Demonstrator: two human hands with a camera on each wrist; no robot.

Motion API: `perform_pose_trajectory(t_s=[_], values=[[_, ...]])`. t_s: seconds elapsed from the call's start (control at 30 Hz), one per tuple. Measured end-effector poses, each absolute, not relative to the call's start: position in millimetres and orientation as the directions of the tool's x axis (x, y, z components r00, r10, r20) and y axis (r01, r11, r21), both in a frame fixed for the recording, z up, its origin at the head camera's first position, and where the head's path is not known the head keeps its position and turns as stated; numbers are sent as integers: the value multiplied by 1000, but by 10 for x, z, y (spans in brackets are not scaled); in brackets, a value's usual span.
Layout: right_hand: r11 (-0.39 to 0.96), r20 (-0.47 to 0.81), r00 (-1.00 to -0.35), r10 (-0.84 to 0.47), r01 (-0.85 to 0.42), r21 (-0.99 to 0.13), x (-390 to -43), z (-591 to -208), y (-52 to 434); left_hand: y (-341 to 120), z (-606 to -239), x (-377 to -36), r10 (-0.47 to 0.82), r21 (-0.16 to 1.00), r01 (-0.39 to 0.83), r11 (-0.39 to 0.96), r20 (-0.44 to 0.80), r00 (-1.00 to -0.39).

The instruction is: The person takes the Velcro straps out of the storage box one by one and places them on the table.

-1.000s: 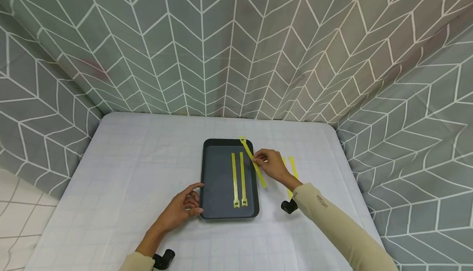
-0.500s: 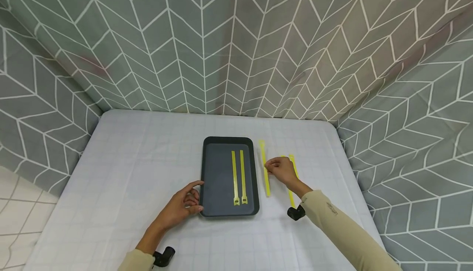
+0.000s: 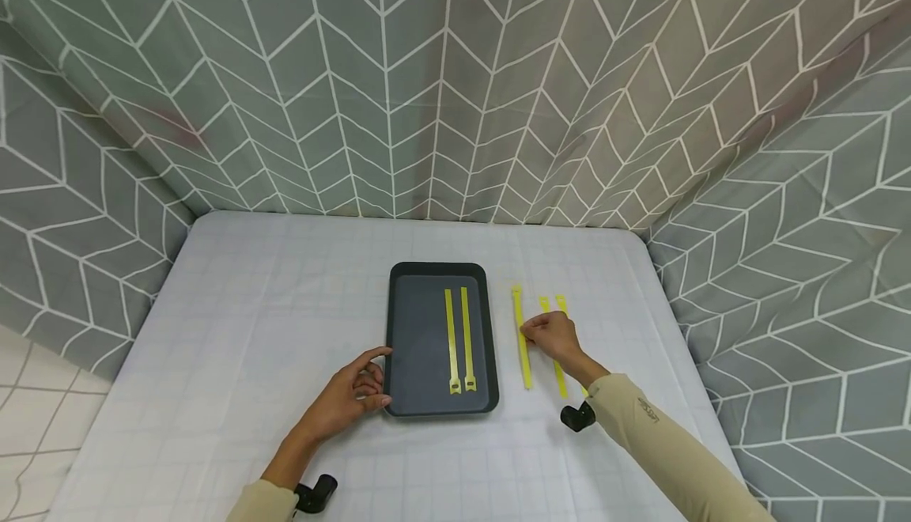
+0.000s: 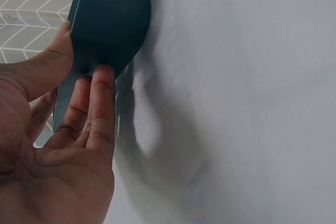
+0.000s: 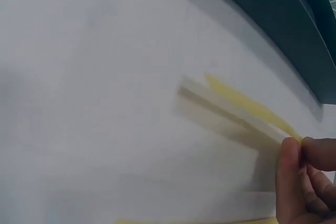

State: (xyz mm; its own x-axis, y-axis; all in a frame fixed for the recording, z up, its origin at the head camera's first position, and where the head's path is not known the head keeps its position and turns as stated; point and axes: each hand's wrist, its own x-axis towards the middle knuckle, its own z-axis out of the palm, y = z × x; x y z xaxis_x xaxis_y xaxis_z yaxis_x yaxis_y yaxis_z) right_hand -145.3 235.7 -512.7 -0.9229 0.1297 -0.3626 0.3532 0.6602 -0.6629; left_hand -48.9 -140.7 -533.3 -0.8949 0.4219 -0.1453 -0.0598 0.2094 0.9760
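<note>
Strap [image 3: 523,340], thin and limp, right of centre: your right hand [image 3: 551,338] pinches its middle while your left hand [image 3: 349,399] grips the tray [image 3: 398,348] rim.

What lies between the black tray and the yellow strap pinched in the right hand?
Only bare white tablecloth, seen in the head view, separates the black tray from the yellow strap in the right hand.

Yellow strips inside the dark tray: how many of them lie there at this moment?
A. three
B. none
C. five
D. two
D. In the head view, two yellow strips lie side by side inside the dark tray; the other strips lie on the table to its right, where the right hand pinches one of them.
</note>
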Motion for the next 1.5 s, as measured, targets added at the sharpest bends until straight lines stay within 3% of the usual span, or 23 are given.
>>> perform_pose_trajectory(t_s=[0.67, 1.5], values=[[747, -326, -924, 198, 358, -561, -1363, -5160, 2448, -1402, -5309, -476, 418, 973, -36, 228, -131, -899], [821, -243, -957, 157, 263, -507, -1328, -5187, 2512, -1394, -5344, -493, 410, 971, -44, 236, -141, -901]])
